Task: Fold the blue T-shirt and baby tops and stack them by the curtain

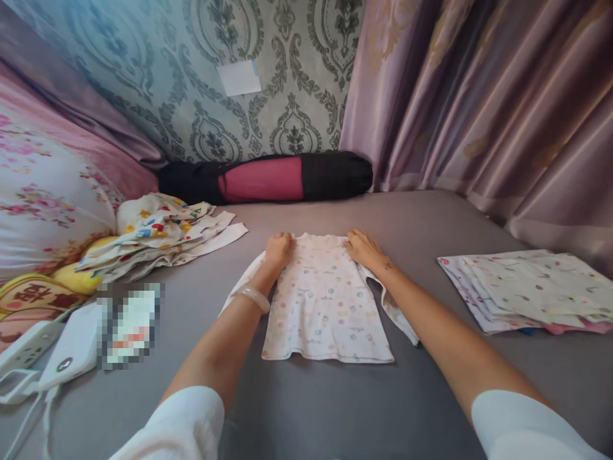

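A small white long-sleeved shirt (328, 300) with a faint coloured print lies spread on the grey bed sheet (306, 409), its neckline away from me and its hem nearest. My left hand (280, 249) is closed on its left shoulder, fingers curled over the fabric. At the opposite shoulder, my right hand (364, 248) pinches the cloth beside the collar. Both sleeves slant outward, partly hidden under my forearms. A pale bangle circles my left wrist.
Folded printed clothes (531, 287) are stacked at the right. Rumpled clothes (167, 230) lie at the left by a floral pillow (48, 198). A white power bank (76, 345) and power strip (31, 345) sit nearer. Along the wall rests a black and maroon long bag (263, 179).
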A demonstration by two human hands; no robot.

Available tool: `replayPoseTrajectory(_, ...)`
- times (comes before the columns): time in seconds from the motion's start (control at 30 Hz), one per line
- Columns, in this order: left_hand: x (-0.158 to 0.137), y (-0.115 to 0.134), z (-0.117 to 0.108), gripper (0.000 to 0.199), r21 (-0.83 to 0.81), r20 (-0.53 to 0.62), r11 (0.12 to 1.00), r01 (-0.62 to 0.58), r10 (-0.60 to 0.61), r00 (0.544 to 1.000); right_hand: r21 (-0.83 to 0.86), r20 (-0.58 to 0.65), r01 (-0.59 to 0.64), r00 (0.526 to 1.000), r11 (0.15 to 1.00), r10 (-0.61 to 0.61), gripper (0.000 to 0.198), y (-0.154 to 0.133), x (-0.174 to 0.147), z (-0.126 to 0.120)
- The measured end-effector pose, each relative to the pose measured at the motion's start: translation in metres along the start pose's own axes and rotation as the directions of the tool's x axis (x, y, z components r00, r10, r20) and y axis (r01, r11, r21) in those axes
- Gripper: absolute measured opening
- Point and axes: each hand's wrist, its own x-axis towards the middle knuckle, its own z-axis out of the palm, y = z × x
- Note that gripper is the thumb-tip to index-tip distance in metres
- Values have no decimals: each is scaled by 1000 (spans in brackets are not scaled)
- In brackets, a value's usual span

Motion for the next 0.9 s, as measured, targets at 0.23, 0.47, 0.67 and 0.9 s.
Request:
replayPoseTrajectory(0.23,8,14,-2,35,-60,61,994,93,-90,994,69,-22,-5,1000,998,7,34,-23,17,6)
replayPoseTrajectory(0.47,8,17,7,29,-93,33,977,192,-190,981,106,-137,-114,982,988,128,34,-28,18,24)
replayPoseTrajectory(0.67,9,15,3,33,-128,78,958,255,-247,966,128,-106,-120,985,985,134,37,-26,18,21)
replayPoseTrajectory(0.9,-13,-33,-32,45,-295,237,868,400,-339,911,305,39,-193,981,933,191,44,33,-16,0)
